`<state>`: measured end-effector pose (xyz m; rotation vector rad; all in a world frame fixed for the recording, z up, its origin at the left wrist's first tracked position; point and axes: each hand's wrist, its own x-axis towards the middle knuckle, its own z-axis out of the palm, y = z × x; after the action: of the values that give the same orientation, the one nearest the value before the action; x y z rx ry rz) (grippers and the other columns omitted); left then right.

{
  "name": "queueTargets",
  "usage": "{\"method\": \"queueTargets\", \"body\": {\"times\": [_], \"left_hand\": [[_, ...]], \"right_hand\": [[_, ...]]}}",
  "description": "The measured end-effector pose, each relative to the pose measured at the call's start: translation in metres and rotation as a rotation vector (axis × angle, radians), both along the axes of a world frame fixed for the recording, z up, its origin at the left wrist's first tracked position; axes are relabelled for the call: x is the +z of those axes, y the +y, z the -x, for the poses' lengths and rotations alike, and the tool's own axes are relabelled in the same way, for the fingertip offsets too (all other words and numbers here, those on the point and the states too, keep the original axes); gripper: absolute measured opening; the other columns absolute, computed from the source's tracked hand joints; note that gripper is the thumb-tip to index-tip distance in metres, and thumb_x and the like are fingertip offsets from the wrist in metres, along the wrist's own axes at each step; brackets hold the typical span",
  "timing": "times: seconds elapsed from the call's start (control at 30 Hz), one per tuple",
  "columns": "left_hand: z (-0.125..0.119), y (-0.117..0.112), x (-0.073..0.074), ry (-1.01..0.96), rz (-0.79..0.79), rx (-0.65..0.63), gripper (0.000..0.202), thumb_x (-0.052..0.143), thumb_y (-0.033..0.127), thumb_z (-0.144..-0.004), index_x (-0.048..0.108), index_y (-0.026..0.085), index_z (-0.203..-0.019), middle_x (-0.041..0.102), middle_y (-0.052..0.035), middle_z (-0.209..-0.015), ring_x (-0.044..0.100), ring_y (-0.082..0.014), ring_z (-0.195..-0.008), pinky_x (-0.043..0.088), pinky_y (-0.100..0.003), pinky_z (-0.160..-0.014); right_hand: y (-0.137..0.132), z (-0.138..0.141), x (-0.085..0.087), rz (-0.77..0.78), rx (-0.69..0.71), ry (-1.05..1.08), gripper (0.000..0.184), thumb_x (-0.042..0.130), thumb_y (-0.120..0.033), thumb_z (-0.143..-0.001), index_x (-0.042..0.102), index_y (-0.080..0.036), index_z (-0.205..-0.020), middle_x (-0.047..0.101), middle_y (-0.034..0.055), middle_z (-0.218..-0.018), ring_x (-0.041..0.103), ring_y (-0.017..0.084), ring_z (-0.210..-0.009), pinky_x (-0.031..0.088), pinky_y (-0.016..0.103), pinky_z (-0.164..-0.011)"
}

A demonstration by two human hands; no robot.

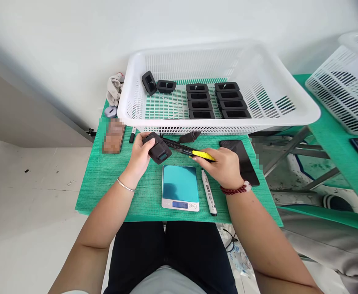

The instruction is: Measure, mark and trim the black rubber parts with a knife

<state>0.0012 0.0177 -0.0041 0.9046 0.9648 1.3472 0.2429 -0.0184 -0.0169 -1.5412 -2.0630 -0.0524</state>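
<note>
My left hand (140, 153) grips a black rectangular plastic part (158, 148) above the green table cover, thumb on top. A small greenish patch shows near the part's lower edge. My right hand (226, 165) is closed around the yellow handle of a long, slim black tool (182, 148), which may be a knife. Its far end points left and comes close to the part; whether they touch I cannot tell. Below the hands sits a small digital scale (179, 183) with a shiny blue-green top. Beside it lies a white marker (209, 194).
Behind my hands a white plastic basket (258, 119) holds several black frame-like parts (199, 97). A dark phone (243, 159) lies right, a black curved piece (189, 136) near the basket. Left are a short black-and-white pen (133, 134), a brown item (114, 136) and a glove (114, 90).
</note>
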Motion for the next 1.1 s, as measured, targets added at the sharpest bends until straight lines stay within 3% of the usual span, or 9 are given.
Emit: {"method": "queueTargets", "body": {"times": [0.2, 0.4, 0.57, 0.73, 1.1], "left_hand": [[0.0, -0.0026, 0.0031, -0.001, 0.034, -0.096, 0.029, 0.067, 0.037, -0.072, 0.054, 0.021, -0.091, 0.06, -0.0013, -0.086, 0.06, -0.0134, -0.077, 0.05, -0.026, -0.068], [0.0001, -0.0033, 0.0029, -0.024, 0.044, -0.107, 0.027, 0.067, 0.037, -0.072, 0.055, 0.021, -0.089, 0.061, -0.0015, -0.085, 0.06, -0.0136, -0.075, 0.05, -0.026, -0.066], [-0.0008, -0.0053, 0.0026, -0.004, 0.051, -0.212, 0.028, 0.066, 0.039, -0.071, 0.055, 0.021, -0.09, 0.061, -0.0015, -0.083, 0.061, -0.014, -0.07, 0.051, -0.027, -0.062], [0.0016, -0.0035, 0.0026, 0.011, 0.035, -0.206, 0.025, 0.062, 0.04, -0.075, 0.054, 0.021, -0.09, 0.06, -0.0013, -0.081, 0.061, -0.0142, -0.069, 0.051, -0.027, -0.061], [0.0077, 0.0016, -0.0006, -0.025, 0.027, -0.229, 0.021, 0.062, 0.036, -0.076, 0.06, 0.02, -0.088, 0.061, -0.0013, -0.081, 0.058, -0.0116, -0.066, 0.048, -0.023, -0.058]], "right_hand": [[-0.0006, -0.0025, -0.0002, -0.004, 0.008, 0.007, 0.054, 0.048, -0.064, -0.083, 0.072, -0.017, -0.072, 0.053, 0.0046, -0.049, 0.042, 0.014, -0.048, 0.027, 0.028, -0.05], [-0.0016, -0.0012, 0.0005, 0.016, 0.149, 0.064, 0.055, 0.048, -0.066, -0.083, 0.071, -0.018, -0.073, 0.059, 0.0051, -0.052, 0.046, 0.014, -0.05, 0.032, 0.028, -0.053], [-0.0014, -0.0027, 0.001, 0.005, 0.081, 0.063, 0.053, 0.049, -0.064, -0.084, 0.071, -0.017, -0.073, 0.057, 0.0054, -0.051, 0.044, 0.015, -0.05, 0.031, 0.028, -0.051], [-0.0016, -0.0023, 0.0004, 0.056, 0.224, 0.107, 0.054, 0.048, -0.066, -0.083, 0.071, -0.018, -0.073, 0.059, 0.0052, -0.053, 0.048, 0.015, -0.052, 0.033, 0.028, -0.053], [-0.0023, 0.0034, 0.0042, 0.109, 0.241, 0.146, 0.054, 0.048, -0.066, -0.084, 0.071, -0.018, -0.073, 0.062, 0.0049, -0.056, 0.048, 0.014, -0.051, 0.034, 0.027, -0.053]]}}
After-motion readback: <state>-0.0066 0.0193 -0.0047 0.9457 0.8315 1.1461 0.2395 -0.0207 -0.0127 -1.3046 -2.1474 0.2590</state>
